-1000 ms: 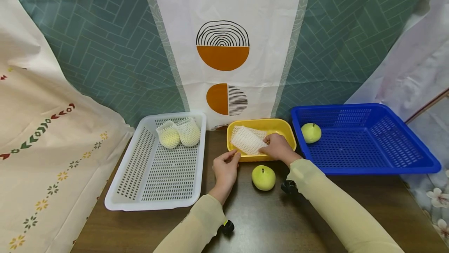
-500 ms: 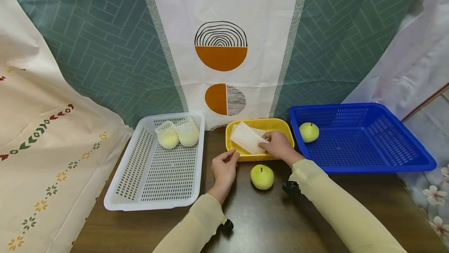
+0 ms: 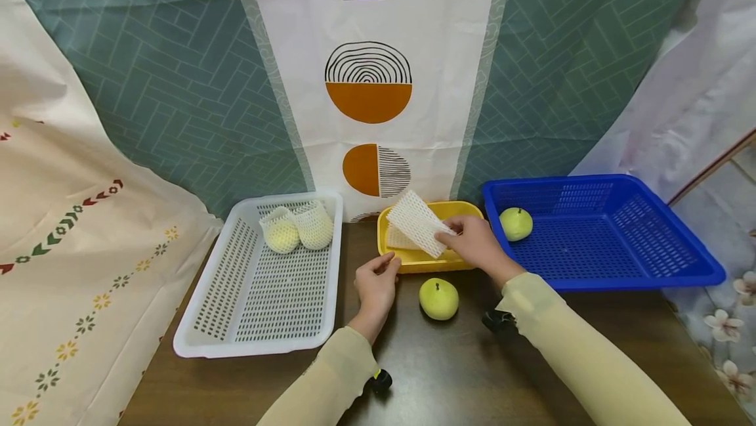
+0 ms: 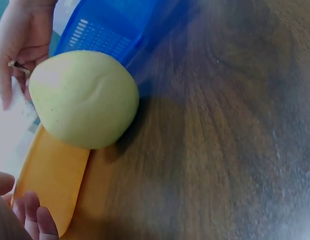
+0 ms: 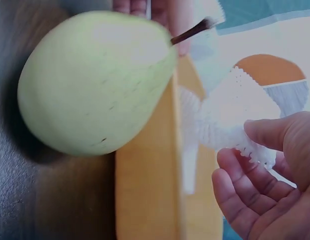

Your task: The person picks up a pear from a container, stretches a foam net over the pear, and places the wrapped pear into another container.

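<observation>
Two bare hands are at a smooth, round-cornered yellow tray point(image 3: 422, 268), which sits at 12 o'clock from a loose pear point(image 3: 439, 300) on the dark, wood-grained table point(image 3: 437, 373). At 1 o'clock from that pear, the right hand point(image 3: 480, 242) pinches a white foam net point(image 3: 416, 221) between thumb and fingers; the flattened, open-meshed sleeve slants above the tray, its far end toward 11 o'clock. More white netting point(image 3: 399, 239) lies inside, toward 9 o'clock. The left hand point(image 3: 376, 288), at 9 o'clock from the pear, has bent fingers at the tray's near left corner; whether they grip the rim or merely touch it cannot be told. The loose pear is pale yellow-green, lightly specked, tapering to a dark stem. At 9 o'clock a white basket point(image 3: 254, 349) with slotted walls holds two net-wrapped fruits point(image 3: 314, 226) toward its 1 o'clock; at 2 o'clock a perforated blue basket point(image 3: 602, 249) holds a bare pear point(image 3: 516, 224) on its 9 o'clock side. Beyond, a printed cloth point(image 3: 369, 103) shows orange and black-lined half circles.
</observation>
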`<move>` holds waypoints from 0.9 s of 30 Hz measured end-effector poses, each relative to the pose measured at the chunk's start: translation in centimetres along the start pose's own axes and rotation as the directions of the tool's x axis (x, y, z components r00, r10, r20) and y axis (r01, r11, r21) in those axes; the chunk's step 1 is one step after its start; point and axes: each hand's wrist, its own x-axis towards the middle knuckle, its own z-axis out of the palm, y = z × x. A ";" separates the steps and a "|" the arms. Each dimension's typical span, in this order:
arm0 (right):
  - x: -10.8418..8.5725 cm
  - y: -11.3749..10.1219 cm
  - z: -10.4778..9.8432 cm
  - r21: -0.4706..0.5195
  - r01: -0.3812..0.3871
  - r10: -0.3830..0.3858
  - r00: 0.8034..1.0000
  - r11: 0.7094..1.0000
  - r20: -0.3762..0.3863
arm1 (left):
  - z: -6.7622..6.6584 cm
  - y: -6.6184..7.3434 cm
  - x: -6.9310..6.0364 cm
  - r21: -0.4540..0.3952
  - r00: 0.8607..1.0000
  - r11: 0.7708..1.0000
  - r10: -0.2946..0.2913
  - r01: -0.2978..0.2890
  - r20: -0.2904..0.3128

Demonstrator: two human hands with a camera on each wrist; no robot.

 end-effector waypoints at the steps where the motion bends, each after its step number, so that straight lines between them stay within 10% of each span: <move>1: -0.2 -0.2 -0.2 0.009 0.008 -0.008 1.000 1.000 -0.008 | 0.0 0.0 0.0 -0.005 1.000 1.000 -0.005 0.005 0.000; 9: -1.8 -1.3 -0.9 0.090 0.074 -0.070 0.996 0.993 -0.051 | 0.0 1.3 -0.9 -0.099 1.000 0.995 -0.019 0.021 0.021; 16: -3.5 -3.0 -1.6 0.134 0.127 -0.115 0.989 0.983 -0.094 | -0.1 4.8 -2.8 -0.235 0.990 0.970 0.095 -0.068 0.108; 27: -5.4 -5.0 -1.6 0.289 0.209 -0.203 0.978 0.934 -0.052 | -0.5 7.8 -3.3 -0.191 0.925 0.943 0.311 -0.272 0.218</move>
